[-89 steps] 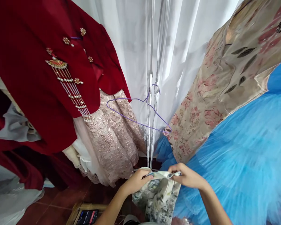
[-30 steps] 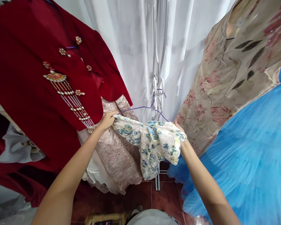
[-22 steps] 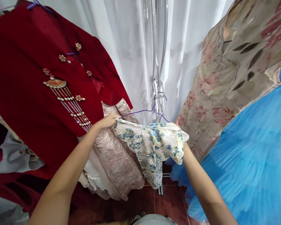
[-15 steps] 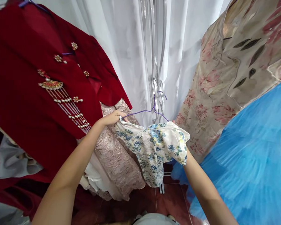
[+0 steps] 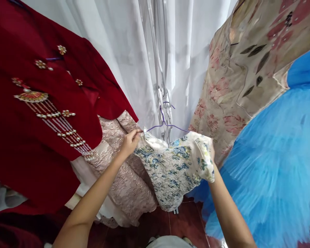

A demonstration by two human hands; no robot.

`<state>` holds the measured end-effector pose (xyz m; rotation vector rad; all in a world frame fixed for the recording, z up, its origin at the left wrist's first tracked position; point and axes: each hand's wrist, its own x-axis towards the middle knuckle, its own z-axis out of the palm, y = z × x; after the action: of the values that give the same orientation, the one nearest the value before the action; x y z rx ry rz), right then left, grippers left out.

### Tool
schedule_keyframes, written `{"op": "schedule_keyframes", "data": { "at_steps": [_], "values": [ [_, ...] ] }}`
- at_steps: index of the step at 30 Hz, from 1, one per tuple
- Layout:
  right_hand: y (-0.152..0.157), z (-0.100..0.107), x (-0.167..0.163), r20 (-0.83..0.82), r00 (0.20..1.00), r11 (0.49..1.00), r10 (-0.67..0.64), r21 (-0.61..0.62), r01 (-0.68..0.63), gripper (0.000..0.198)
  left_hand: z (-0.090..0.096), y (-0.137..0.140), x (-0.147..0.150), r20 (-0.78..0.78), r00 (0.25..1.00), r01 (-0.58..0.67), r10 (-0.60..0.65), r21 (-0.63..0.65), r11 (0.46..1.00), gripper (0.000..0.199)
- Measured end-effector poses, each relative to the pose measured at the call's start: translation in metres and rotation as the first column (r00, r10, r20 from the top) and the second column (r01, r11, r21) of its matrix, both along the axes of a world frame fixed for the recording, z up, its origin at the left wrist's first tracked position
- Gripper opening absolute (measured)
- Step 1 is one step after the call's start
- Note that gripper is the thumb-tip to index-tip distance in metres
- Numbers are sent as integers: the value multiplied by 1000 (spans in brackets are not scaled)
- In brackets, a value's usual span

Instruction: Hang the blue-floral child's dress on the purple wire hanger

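A white blouse (image 5: pixel 170 172) with blue and yellow flowers hangs on a purple wire hanger (image 5: pixel 163 122). The hanger's hook sits among the white rings (image 5: pixel 160 97) of a hanging strip. My left hand (image 5: pixel 131 142) pinches the blouse's left shoulder by the hanger's end, fingers closed. On the other side, my right hand (image 5: pixel 213 152) is at the right sleeve. Most of it, with the fingers, is hidden behind the cloth, so I cannot see its grip.
To the left hang a dark red velvet jacket (image 5: pixel 93 100) with beaded brooches and a pink brocade skirt (image 5: pixel 129 189). At the right are a beige floral dress (image 5: pixel 219 100) and a blue tulle skirt (image 5: pixel 268 155). White curtains (image 5: pixel 124 51) hang behind; red tiles (image 5: pixel 155 224) cover the floor.
The blouse's left shoulder is drawn up further over the hanger's end, and its front is spread wider. My left hand has shifted its grip there. The view has turned a little.
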<state>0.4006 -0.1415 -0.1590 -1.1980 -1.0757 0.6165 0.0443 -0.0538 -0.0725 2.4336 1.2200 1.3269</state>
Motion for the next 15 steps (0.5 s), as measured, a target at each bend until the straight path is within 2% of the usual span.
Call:
{"op": "schedule_keyframes", "data": {
  "at_steps": [1, 3, 5, 8, 12, 15],
  "values": [
    [-4, 0, 7, -90, 996, 999, 7, 39, -4, 84, -8, -6, -1, -34, 999, -17, 18, 13, 1000, 37],
    [-9, 1, 18, -282, 959, 996, -7, 87, 33, 74, -18, -15, 2, -84, 995, -53, 56, 35, 998, 37],
    [-10, 3, 26, -408, 912, 993, -38, 85, 80, 65, -21, -23, 9, -98, 992, -75, 81, 64, 995, 38],
    [-5, 14, 33, -414, 910, 996, -18, 73, 53, 68, -17, -29, 16, -98, 990, -93, 103, 95, 991, 37],
    [2, 28, 31, -457, 871, 983, 182, 86, -161, 84, -11, -31, 16, -108, 984, -132, 140, 80, 988, 36],
    [4, 28, 20, -447, 869, 977, 211, 68, -203, 76, -8, -31, 18, -118, 984, -136, 136, 7, 991, 36]
  ]
}}
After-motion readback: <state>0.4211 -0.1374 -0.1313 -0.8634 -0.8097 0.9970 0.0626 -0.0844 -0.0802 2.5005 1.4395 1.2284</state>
